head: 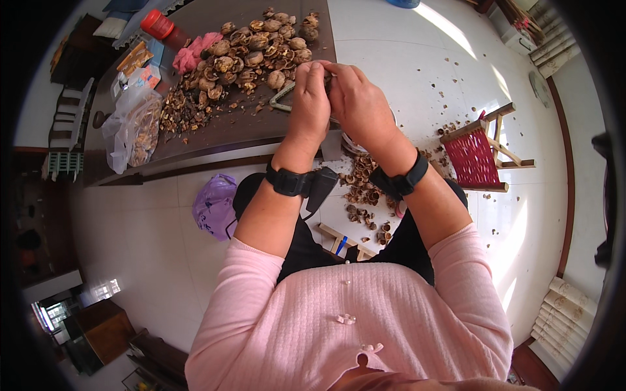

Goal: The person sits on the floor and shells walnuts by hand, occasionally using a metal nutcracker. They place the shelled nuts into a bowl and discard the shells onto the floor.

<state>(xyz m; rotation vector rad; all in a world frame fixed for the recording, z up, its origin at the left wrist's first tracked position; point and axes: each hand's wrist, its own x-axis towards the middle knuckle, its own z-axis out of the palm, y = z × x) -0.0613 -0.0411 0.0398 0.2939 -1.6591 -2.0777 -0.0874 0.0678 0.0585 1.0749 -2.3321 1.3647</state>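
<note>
My left hand [310,100] and my right hand [359,105] meet at the table's near right corner, fingers curled in against each other. Whatever lies between them is hidden by the fingers. A pale green metal tool [281,103], angular in outline, shows beside my left hand and runs out of sight beneath it. Just beyond is a heap of walnuts [257,44], some whole and some cracked. Walnut kernels and shell bits [183,110] lie heaped to the left. Below my right wrist, the rim of a white container [353,146] is partly visible.
A clear plastic bag of walnut pieces [142,129], a pink cloth [198,51] and a red-lidded jar [157,24] stand on the dark table [220,129]. Empty shells [364,181] litter the floor, near a red woven stool [472,159]. A purple bag [214,205] sits by my left leg.
</note>
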